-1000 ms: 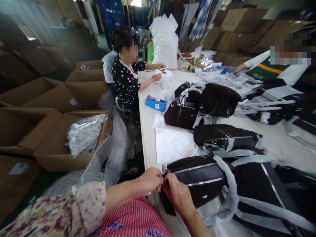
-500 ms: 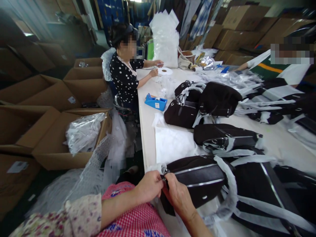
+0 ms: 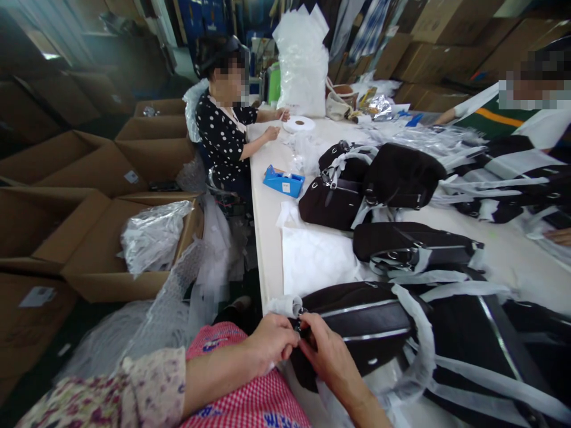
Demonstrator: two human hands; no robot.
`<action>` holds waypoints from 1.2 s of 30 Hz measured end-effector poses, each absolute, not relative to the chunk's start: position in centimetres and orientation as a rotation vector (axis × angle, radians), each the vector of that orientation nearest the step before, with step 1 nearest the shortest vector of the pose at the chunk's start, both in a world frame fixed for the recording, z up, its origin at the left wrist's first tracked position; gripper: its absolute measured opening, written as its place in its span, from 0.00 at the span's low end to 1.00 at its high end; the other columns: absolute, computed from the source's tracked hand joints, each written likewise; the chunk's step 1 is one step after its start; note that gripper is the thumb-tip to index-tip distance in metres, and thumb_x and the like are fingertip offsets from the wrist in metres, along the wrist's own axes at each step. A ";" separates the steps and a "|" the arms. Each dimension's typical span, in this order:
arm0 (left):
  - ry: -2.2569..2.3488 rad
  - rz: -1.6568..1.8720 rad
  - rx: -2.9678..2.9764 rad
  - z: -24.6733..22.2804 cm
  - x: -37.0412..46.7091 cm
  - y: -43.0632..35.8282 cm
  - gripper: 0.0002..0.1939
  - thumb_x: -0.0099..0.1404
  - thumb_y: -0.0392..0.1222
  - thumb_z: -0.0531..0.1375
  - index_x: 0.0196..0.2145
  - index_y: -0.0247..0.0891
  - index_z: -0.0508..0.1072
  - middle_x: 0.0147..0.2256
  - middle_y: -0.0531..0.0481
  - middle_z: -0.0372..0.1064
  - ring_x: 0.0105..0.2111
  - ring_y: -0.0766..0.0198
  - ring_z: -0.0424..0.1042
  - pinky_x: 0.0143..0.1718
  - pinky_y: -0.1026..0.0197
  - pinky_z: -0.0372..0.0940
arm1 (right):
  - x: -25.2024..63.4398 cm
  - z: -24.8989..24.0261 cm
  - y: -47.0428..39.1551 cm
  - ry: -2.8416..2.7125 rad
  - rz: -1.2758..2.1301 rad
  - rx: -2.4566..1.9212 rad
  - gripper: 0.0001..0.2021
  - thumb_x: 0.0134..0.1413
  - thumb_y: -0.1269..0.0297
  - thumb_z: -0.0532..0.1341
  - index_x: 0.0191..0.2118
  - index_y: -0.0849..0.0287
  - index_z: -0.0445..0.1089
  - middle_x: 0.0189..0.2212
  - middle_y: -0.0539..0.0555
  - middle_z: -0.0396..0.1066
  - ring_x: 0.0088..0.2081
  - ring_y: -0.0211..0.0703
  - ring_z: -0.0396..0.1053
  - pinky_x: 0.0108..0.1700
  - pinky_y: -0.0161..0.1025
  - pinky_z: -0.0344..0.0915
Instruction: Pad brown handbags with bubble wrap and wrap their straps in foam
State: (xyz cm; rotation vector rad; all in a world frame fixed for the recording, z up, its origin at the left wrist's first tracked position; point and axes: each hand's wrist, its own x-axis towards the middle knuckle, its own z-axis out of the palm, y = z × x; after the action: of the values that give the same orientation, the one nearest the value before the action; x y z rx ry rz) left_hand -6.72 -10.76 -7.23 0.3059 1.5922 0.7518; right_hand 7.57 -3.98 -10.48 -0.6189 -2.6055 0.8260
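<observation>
A black handbag point(image 3: 370, 321) with silver zips lies on its side at the near edge of the table. White wrapping covers its handle point(image 3: 422, 339). My left hand point(image 3: 273, 340) pinches a small dark metal fitting point(image 3: 300, 321) at the bag's left end. Against the same fitting, the thumb and fingers of my right hand point(image 3: 328, 348) are closed from the other side. The fingers partly hide the fitting, so its exact form cannot be made out. Just above my hands is a wrapped white strap end point(image 3: 285, 304).
More black bags point(image 3: 401, 175) lie across the table point(image 3: 263, 255). A white sheet point(image 3: 316, 258) and a blue tape dispenser point(image 3: 284, 181) are beyond my hands. Open cartons point(image 3: 107, 285) stand at left. One co-worker point(image 3: 223, 128) sits ahead, another point(image 3: 504, 113) at right.
My hands stay at the bag's end, with the fingers slightly shifted and the dark fitting showing more. The seated co-worker's hands have moved a little left. A hand now shows at the right edge.
</observation>
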 end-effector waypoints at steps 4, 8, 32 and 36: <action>1.694 0.782 0.510 -6.5 -6.7 -11.6 0.11 0.54 0.28 0.54 0.18 0.38 0.63 0.14 0.58 0.56 0.18 0.68 0.56 0.24 0.63 0.48 | 7.5 -8.6 -2.7 -2.668 1.194 -0.629 0.22 0.53 0.78 0.63 0.51 0.54 0.62 0.39 0.50 0.69 0.32 0.40 0.71 0.36 0.37 0.71; 1.900 0.671 1.002 -6.1 -7.2 -12.2 0.08 0.56 0.30 0.56 0.21 0.38 0.65 0.22 0.56 0.61 0.26 0.66 0.61 0.30 0.62 0.50 | 7.6 -7.1 -1.8 -2.644 1.429 -0.617 0.25 0.50 0.76 0.65 0.53 0.52 0.64 0.40 0.50 0.69 0.34 0.41 0.70 0.39 0.38 0.70; 1.365 0.774 0.214 -6.3 -8.1 -11.8 0.05 0.44 0.37 0.60 0.18 0.39 0.65 0.09 0.62 0.51 0.11 0.74 0.45 0.15 0.66 0.38 | 10.4 -6.3 -4.0 -2.459 1.167 -0.920 0.18 0.52 0.61 0.66 0.50 0.51 0.70 0.42 0.56 0.73 0.33 0.46 0.74 0.34 0.42 0.73; 1.339 0.764 0.225 -6.1 -8.1 -11.9 0.04 0.43 0.37 0.59 0.17 0.39 0.65 0.08 0.61 0.52 0.10 0.74 0.46 0.14 0.66 0.38 | 9.9 -7.4 -4.9 -2.622 0.938 -0.796 0.16 0.58 0.70 0.59 0.51 0.50 0.67 0.42 0.56 0.71 0.37 0.46 0.75 0.36 0.40 0.74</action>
State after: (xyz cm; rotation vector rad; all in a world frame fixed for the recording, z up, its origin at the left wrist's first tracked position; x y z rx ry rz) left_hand -8.13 -11.89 -6.10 0.2254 1.3387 0.7643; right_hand 9.85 -4.91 -7.42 -0.7963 -2.6220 0.9375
